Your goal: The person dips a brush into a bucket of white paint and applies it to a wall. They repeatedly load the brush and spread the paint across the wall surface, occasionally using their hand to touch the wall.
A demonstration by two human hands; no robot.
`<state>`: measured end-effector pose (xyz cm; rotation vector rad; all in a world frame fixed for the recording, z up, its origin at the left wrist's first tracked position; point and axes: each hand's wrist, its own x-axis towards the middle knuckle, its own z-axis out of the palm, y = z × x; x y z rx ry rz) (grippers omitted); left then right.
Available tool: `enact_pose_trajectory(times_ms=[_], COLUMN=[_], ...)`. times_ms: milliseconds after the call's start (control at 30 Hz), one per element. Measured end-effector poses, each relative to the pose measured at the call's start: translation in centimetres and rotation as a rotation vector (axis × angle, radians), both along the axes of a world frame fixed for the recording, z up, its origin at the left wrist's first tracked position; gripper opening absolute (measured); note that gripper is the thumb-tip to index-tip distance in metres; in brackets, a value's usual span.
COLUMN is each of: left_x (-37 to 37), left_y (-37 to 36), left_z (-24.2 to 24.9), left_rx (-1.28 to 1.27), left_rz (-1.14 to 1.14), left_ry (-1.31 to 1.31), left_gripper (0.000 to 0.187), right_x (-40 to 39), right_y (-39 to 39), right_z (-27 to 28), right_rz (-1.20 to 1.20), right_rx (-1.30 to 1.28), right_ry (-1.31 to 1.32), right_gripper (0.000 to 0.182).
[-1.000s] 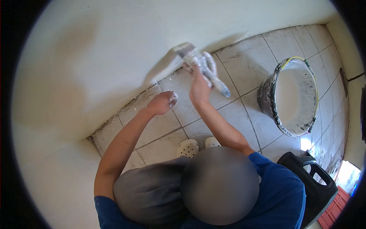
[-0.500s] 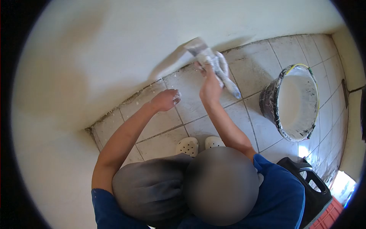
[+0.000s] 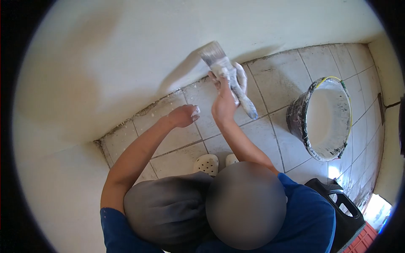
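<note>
My right hand (image 3: 225, 101), spattered with white paint, grips a wide paintbrush (image 3: 242, 93) by its paint-caked handle. The bristles point up and left, right by the lower part of the pale wall (image 3: 139, 46). My left hand (image 3: 184, 116) is closed in a loose fist over the tiles, with white paint on its fingers and nothing showing in it. A black bucket (image 3: 298, 118) of white paint stands to the right of my right hand, its rim smeared and its yellow handle folded against the far side.
Grey-white floor tiles (image 3: 177, 158) meet the wall along a dirty, paint-speckled edge. A pale clog (image 3: 206, 163) on my foot shows below my hands. At lower right are a black plastic container (image 3: 337, 206) and a red crate (image 3: 362, 241).
My right hand and the paintbrush have shifted slightly left, with the bristles still near the wall. My left hand has barely moved.
</note>
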<state>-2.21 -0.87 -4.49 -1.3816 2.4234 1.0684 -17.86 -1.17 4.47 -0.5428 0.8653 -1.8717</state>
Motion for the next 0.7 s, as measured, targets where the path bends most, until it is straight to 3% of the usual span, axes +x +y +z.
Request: enact_pose_trajectory(times_ms=[33, 167, 267, 400, 533, 633, 700], left_x=[0.2, 1.1, 2.4, 5.5, 8.2, 10.0, 10.7], left_y=[0.0, 0.5, 1.8, 4.8, 6.6, 7.8, 8.5], left_z=[0.2, 0.2, 0.5, -0.2, 2.3, 3.0, 3.1], left_rx=[-0.001, -0.054, 0.061, 0.113, 0.178, 0.135, 0.115], left_rz=[0.015, -0.007, -0.033, -0.009, 0.100, 0.194, 0.230], left_ry=[0.009, -0.015, -0.075, -0.130, -0.194, -0.215, -0.232], left_gripper=[0.029, 0.025, 0.023, 0.023, 0.027, 0.024, 0.024], right_x=[-0.3, 1.0, 3.0, 6.9, 10.0, 10.7, 10.9], right_y=[0.1, 2.1, 4.7, 6.8, 7.2, 6.6, 6.0], right_z=[-1.4, -6.8, -11.9, -13.1, -17.2, -18.5, -18.2], right_rz=[-0.061, 0.007, 0.090, 0.267, 0.161, -0.070, -0.090], right_rx=[0.015, 0.279, 0.451, 0.339, 0.147, -0.002, 0.036], right_ry=[0.167, -0.002, -0.020, 0.007, 0.982, 1.604, 1.659], right_gripper=[0.033, 0.039, 0.041, 0.041, 0.038, 0.029, 0.031])
